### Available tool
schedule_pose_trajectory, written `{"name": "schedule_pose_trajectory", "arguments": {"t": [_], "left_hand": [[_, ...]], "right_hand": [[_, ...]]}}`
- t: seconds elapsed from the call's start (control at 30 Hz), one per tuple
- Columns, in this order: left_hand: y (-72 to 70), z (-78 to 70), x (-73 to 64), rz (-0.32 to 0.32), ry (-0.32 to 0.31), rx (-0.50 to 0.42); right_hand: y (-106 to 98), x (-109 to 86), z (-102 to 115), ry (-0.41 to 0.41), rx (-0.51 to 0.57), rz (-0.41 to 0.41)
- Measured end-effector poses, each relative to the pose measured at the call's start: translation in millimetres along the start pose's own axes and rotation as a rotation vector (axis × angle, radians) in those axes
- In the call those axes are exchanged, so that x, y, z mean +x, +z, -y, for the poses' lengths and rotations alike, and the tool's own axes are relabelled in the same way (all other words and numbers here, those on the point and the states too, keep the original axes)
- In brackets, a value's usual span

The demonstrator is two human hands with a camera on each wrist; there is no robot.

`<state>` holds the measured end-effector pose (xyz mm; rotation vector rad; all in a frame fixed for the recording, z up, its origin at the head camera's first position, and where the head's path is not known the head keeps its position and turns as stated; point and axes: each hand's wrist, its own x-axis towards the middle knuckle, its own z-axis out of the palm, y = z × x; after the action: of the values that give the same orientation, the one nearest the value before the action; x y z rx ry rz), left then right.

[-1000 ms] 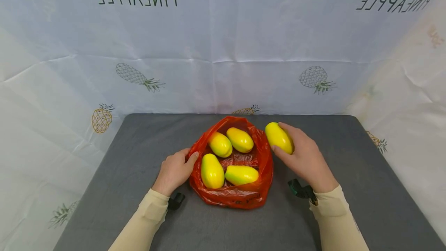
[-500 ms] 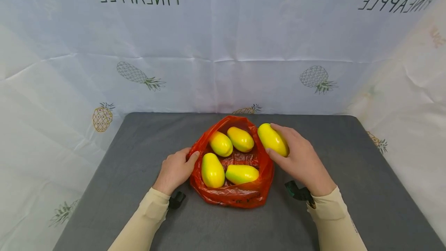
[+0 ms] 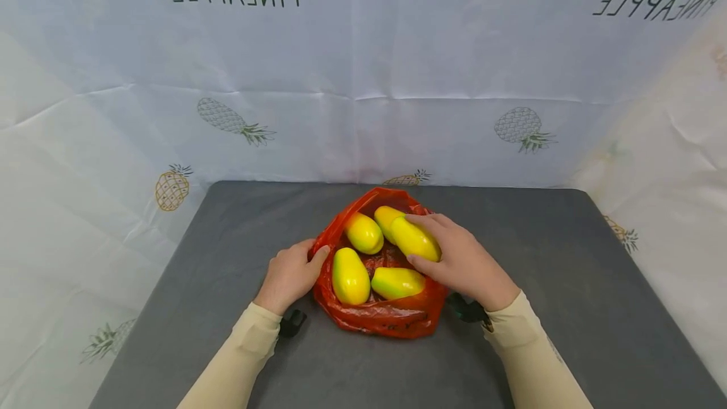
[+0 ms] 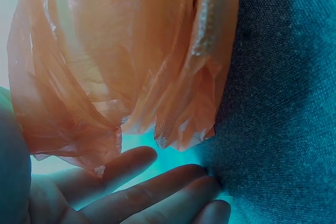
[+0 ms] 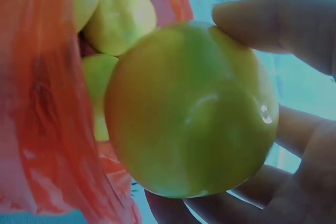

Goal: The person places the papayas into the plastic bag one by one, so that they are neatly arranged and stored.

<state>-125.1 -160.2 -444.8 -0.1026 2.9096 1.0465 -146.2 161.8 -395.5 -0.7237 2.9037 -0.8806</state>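
Note:
A red plastic bag (image 3: 386, 322) stands with its mouth spread wide, and several yellow mangoes (image 3: 351, 276) with a greenish tinge lie inside. At its left side my left hand (image 3: 291, 276) holds the rim, thumb on the inner edge. In the left wrist view, several fingers (image 4: 152, 195) stretch below the bag's crumpled edge. My right hand (image 3: 466, 265) grips another mango (image 3: 416, 240) between thumb and fingers, over the bag's right rim. That fruit partly covers a mango (image 3: 385, 219) at the back. The right wrist view shows the held fruit beside the bag's wall.
The bag rests on a dark grey table (image 3: 528, 238). Behind the table hangs a pale cloth (image 3: 431, 55) printed with pineapples and mirrored lettering. A small black device (image 3: 292, 323) sits at the left wrist, and another (image 3: 468, 308) at the right.
My right hand has carried its mango leftward and slightly down, from beside the bag to over its opening. The left hand keeps its place at the rim. The head view has shifted slightly.

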Motion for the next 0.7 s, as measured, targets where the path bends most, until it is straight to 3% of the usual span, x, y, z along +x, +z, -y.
{"name": "schedule_pose_trajectory", "arguments": {"t": [0.2, 0.7], "left_hand": [[-0.1, 0.3, 1.2, 0.007, -0.01, -0.004], [0.9, -1.2, 0.0, 0.006, -0.01, 0.01]], "right_hand": [[8, 8.3, 3, -0.027, -0.031, 0.065], [13, 14.4, -1, 0.025, -0.054, 0.137]]}}
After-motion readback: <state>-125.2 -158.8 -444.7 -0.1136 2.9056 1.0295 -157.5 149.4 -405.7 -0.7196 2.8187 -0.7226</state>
